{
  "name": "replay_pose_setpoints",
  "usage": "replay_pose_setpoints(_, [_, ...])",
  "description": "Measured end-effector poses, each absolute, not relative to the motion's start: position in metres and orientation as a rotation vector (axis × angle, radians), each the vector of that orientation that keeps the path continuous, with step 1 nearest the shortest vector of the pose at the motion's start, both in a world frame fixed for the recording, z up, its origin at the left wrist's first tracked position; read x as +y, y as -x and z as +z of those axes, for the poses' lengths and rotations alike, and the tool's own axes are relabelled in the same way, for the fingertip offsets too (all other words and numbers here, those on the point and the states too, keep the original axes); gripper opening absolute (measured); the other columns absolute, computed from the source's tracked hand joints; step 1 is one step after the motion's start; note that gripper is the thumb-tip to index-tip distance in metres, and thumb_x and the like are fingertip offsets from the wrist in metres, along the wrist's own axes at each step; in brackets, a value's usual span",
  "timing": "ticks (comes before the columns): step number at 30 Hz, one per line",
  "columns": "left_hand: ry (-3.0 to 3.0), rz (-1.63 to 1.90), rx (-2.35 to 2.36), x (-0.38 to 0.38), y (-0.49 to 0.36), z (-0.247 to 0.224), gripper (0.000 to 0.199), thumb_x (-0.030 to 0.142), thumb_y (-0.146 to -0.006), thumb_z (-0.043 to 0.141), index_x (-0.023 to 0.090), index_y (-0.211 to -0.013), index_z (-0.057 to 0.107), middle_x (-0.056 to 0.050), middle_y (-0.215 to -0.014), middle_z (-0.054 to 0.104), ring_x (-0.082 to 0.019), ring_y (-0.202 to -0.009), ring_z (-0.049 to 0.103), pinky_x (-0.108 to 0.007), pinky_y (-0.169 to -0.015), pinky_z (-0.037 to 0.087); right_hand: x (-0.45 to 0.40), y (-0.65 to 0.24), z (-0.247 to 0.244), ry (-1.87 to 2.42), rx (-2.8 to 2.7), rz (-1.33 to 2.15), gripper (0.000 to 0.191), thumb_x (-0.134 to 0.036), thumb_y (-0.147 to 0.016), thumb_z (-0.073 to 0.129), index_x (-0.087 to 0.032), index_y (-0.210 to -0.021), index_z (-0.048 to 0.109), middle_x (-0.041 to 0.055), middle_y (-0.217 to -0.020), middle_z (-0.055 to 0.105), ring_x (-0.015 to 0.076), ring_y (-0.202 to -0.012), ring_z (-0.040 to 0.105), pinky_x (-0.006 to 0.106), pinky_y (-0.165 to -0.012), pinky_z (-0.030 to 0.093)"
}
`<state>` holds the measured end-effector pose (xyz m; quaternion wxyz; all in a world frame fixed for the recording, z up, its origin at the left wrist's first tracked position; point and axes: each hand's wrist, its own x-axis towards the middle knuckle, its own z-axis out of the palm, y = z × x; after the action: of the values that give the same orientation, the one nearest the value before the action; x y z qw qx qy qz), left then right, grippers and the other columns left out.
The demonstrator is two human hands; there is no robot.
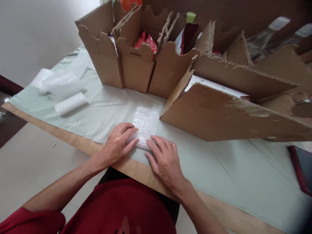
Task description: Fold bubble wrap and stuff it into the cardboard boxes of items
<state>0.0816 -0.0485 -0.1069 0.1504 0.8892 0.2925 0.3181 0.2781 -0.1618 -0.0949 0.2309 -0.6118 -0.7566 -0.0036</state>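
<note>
At the left of the scene, a crumpled heap of clear bubble wrap (pixel 58 83) is laid on the pale green cloth (pixel 107 122), with a tight white cylindrical roll (pixel 71 104) just nearer; both are presumably kept within reach of the left side.

The left hand (pixel 122 139) is set at the left edge of a flat, rectangular sheet of clear bubble wrap (pixel 146 120), its fingertips and thumb laid on the film. The sheet lies near the middle of the cloth, close to the near edge. Its near right corner is covered by fingertips of the right hand (pixel 163 155). Neither hand is clenched: fingers are spread loosely, thumbs apart from forefingers. The light film is probably steadied from both sides so that it is kept flat and square. Whether anything is enclosed cannot be told.

The long axis runs near to far, away from the body; the far end leans slightly right.

Beyond, notched brown cardboard bins (pixel 135 70) are stood in a row; at right, a broad brown cardboard box (pixel 234 113) is set at a slant.
</note>
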Motion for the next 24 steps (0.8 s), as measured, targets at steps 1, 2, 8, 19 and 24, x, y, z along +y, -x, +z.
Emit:
replay_pose_setpoints(1, [-2.552,0.93,0.811,-0.05,-0.079,-0.106,0.025,0.026,-0.097,0.064,0.018,-0.121,0.062,-0.015,-0.119,0.066,-0.028,-0.11,0.064,-0.046,-0.093,0.056,-0.16,-0.278,-0.095,1.677,-2.083,0.004,0.027,-0.018,-0.101,0.057,-0.016,-0.126,0.065,0.0142,-0.129,0.07,0.0317,-0.116,0.063,0.046,-0.093,0.047])
replay_pose_setpoints(2, [-2.554,0.931,0.771,-0.053,-0.076,-0.104,0.028,0.028,-0.096,0.067,0.018,-0.122,0.061,-0.015,-0.121,0.065,-0.029,-0.112,0.063,-0.046,-0.094,0.056,-0.159,-0.279,-0.093,1.661,-2.068,0.037,0.026,-0.017,-0.101,0.056,-0.016,-0.125,0.065,0.0133,-0.127,0.071,0.0307,-0.114,0.064,0.045,-0.092,0.046])
replay_pose_setpoints(8, [-2.488,0.812,0.628,-0.066,-0.06,-0.093,0.035,0.02,-0.096,0.064,0.018,-0.129,0.056,-0.01,-0.106,0.071,-0.024,-0.099,0.065,-0.043,-0.089,0.054,-0.166,-0.284,-0.076,1.643,-1.908,0.508,0.021,-0.02,-0.104,0.055,-0.02,-0.121,0.067,0.0035,-0.105,0.077,0.0201,-0.091,0.068,0.038,-0.088,0.048])
replay_pose_setpoints(19, [-2.558,0.904,0.792,-0.058,-0.073,-0.103,0.027,0.023,-0.096,0.064,0.019,-0.123,0.062,-0.015,-0.123,0.066,-0.029,-0.113,0.063,-0.046,-0.095,0.056,-0.169,-0.28,-0.09,1.683,-2.102,0.077,0.028,-0.022,-0.101,0.056,-0.018,-0.128,0.063,0.0141,-0.126,0.07,0.0306,-0.111,0.063,0.046,-0.092,0.046])
replay_pose_setpoints(24, [-2.524,0.823,0.716,-0.069,-0.06,-0.097,0.04,0.025,-0.093,0.068,0.019,-0.131,0.057,-0.017,-0.13,0.062,-0.03,-0.118,0.061,-0.049,-0.098,0.055,-0.163,-0.283,-0.082,1.595,-2.019,0.309,0.028,-0.021,-0.104,0.052,-0.023,-0.129,0.064,0.0092,-0.122,0.073,0.0262,-0.109,0.066,0.045,-0.094,0.048])
